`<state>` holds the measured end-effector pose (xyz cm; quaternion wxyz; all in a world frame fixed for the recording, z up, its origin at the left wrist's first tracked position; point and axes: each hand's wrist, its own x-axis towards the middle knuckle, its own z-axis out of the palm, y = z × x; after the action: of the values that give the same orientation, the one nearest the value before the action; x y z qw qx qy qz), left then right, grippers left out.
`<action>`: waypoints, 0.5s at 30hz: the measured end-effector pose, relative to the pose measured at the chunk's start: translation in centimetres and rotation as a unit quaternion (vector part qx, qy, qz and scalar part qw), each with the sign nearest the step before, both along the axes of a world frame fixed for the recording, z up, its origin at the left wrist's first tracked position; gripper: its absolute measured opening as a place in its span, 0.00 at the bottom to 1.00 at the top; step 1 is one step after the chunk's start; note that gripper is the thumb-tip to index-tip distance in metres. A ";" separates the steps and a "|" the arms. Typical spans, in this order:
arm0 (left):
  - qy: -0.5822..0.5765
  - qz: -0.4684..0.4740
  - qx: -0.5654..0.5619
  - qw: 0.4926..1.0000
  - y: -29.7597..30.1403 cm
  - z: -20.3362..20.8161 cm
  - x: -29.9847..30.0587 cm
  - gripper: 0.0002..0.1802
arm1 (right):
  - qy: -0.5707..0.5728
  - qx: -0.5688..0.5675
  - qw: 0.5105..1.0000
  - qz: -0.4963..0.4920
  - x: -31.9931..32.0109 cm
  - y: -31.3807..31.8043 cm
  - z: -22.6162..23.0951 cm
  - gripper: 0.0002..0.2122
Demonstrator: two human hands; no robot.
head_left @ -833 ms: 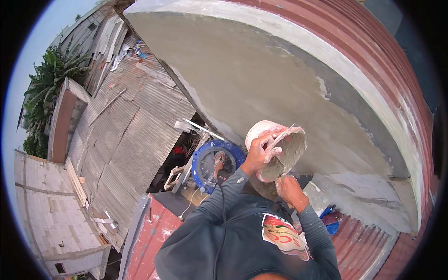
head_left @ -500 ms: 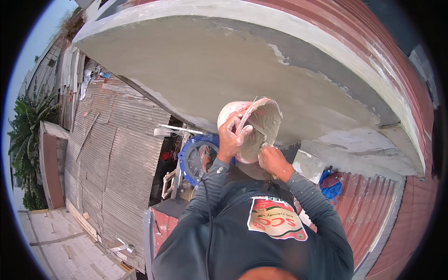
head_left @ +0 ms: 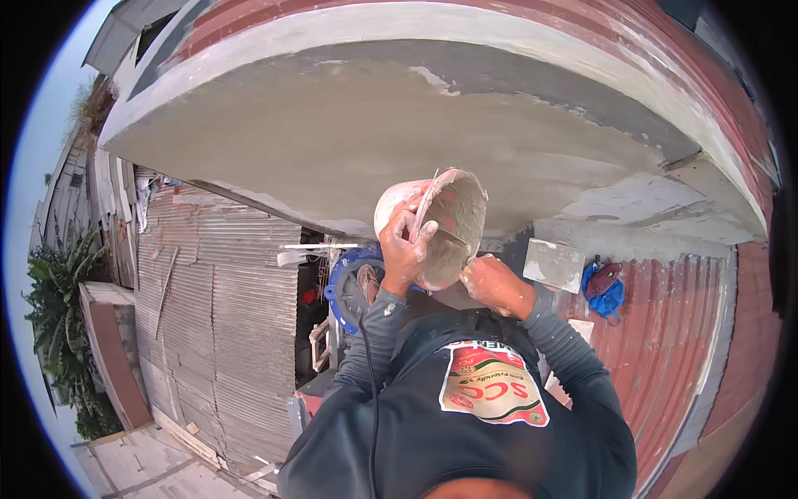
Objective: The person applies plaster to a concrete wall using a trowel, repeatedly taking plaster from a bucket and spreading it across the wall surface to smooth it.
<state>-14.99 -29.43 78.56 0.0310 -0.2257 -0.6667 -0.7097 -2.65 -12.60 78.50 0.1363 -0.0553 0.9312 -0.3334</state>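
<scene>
My left hand [head_left: 405,249] grips the rim of a tilted, plaster-smeared bucket [head_left: 462,204], fingers outside and thumb at the mouth. A thin, flat, pale-edged piece [head_left: 426,205] stands along the rim by those fingers; whether the hand holds it too is unclear. Wet grey plaster coats the bucket's inner wall. My right hand [head_left: 497,285] is closed at the bucket's lower lip around a small tool with a light handle. Its working end reaches toward the bucket's mouth and is mostly hidden.
A smooth plastered slab [head_left: 332,125] spreads ahead of me. Below stands a blue round drum [head_left: 337,291] near my foot. To the right are a plaster-smeared board [head_left: 554,264], a blue bag [head_left: 607,298] and red corrugated roofing [head_left: 665,349]. Rusty corrugated sheets [head_left: 216,308] lie left.
The view has shifted, so the surroundings sit differently. Both hands keep their grip, and the bucket has turned slightly, showing more of its inside. The right hand stays at the lower lip.
</scene>
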 end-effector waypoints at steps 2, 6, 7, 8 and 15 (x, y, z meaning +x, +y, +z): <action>-0.024 -0.008 -0.034 0.999 -0.1 -0.1 -0.1 0.23 | 0.073 0.003 0.992 -0.108 0.9 1.3 -0.4 0.10; -0.011 -0.028 -0.057 0.998 0.2 0.2 0.4 0.23 | 0.152 0.104 0.980 -0.079 -0.3 2.7 -3.7 0.10; 0.079 -0.022 -0.012 0.997 0.9 0.1 0.5 0.23 | 0.150 0.136 0.979 -0.039 -0.5 3.0 -4.8 0.10; 0.047 -0.023 -0.027 0.998 1.2 0.0 0.8 0.22 | 0.143 0.140 0.980 0.009 -0.3 2.8 -5.2 0.10; 0.037 0.007 -0.032 0.999 0.4 -1.2 -0.5 0.19 | 0.091 0.111 0.989 -0.043 -1.0 3.2 1.1 0.09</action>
<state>-15.48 -28.98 77.33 0.0533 -0.2480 -0.6888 -0.6792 -3.61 -9.37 79.62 0.0414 -0.0296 0.9725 -0.2274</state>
